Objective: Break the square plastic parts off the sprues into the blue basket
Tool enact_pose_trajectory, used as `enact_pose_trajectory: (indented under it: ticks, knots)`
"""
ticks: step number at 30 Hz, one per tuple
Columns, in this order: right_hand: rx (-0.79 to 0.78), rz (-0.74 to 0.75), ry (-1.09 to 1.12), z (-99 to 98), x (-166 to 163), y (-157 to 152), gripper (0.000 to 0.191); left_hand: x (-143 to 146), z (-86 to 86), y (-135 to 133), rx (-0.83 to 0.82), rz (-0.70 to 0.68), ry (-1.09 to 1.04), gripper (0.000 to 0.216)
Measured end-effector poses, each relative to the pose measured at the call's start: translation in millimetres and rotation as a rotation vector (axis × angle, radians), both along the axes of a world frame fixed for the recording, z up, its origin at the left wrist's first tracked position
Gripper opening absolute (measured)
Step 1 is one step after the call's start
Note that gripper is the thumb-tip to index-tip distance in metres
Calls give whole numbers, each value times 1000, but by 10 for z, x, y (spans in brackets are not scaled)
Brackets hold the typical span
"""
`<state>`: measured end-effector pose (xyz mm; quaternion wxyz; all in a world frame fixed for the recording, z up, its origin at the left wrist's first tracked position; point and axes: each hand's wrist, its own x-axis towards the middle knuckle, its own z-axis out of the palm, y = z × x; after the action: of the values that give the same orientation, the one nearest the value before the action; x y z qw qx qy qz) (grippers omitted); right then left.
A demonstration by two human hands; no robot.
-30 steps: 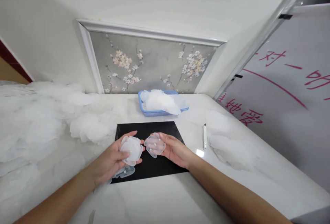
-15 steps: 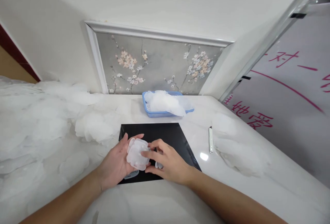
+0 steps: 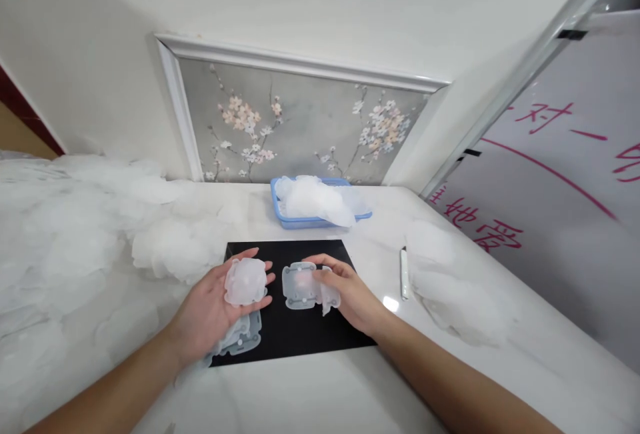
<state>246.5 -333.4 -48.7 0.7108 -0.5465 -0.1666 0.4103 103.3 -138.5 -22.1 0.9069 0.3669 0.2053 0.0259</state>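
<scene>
I sit at a big white stone table (image 3: 310, 394). On my left is a very big heap of cloudy white plastic pieces (image 3: 75, 241), and on my right is a smaller heap of the same pieces (image 3: 455, 294). I think there is a lot more to do, because the big heap is so big. A flat black mat (image 3: 300, 337) lies in front of me, and both my hands are over it. Behind the mat is a blue plastic tray (image 3: 300, 223) with more cloudy pieces in it. My left hand (image 3: 210, 317) is palm up and mostly open. A round, bumpy, cloudy plastic piece (image 3: 245, 282) sits on my fingers, and my thumb curls in at its side to hold it. My right hand (image 3: 357, 297) is close beside it, but the two do not touch. Its fingers pinch the right side of a squarish clear plastic piece with small pegs (image 3: 299, 286), with my first finger on top. The two pieces are apart, side by side, not put together. One more clear piece with tabs (image 3: 243, 339) lies on the mat, partly under my left hand. A thin white stick (image 3: 403, 273) lies by the smaller heap.
</scene>
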Motion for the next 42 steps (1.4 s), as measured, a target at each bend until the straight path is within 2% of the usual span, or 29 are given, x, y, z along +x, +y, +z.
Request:
enact_pose_trajectory:
  ticks: [9, 27, 34, 42]
  knots:
    - [-22, 84, 78, -13, 45, -43, 28, 24, -1, 6, -36, -54, 44, 58]
    - [-14, 54, 106, -58, 73, -37, 29, -18, -3, -26, 114, -86, 32, 43]
    - [-38, 54, 93, -35, 62, -35, 29, -16, 29, -13, 21, -145, 59, 52]
    - [-54, 53, 76, -39, 64, -35, 29, -11, 48, -14, -15, -139, 60, 60]
